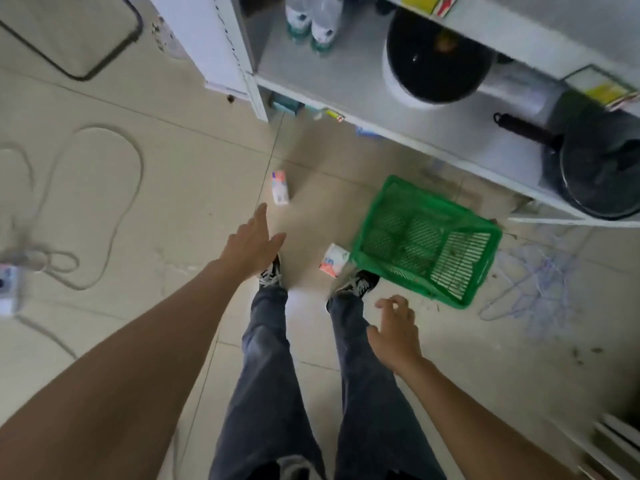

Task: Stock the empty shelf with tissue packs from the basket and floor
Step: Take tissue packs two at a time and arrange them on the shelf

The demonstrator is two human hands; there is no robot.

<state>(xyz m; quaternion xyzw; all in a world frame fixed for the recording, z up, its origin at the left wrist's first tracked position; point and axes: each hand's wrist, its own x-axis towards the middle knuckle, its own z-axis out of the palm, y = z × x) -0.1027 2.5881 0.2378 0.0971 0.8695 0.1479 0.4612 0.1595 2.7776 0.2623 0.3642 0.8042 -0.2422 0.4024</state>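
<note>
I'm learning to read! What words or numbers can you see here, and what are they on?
No text can be read for sure.
Near tissue pack: blue letters on the wrapper, too blurred.
Far tissue pack: printing too blurred.
Water bottles: labels too blurred.
Yellow shelf tags: print too small; one upper tag shows a red arrow, no words.
Green basket: no text.

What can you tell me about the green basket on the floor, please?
The basket is green, looks like plastic, with slotted lattice walls and bottom and a solid rim. It sits on the tiled floor before the white shelf, and no packs are visible inside. A tissue pack lies against its near left corner, and a shoe is right at that corner. Neither hand touches it.
</note>
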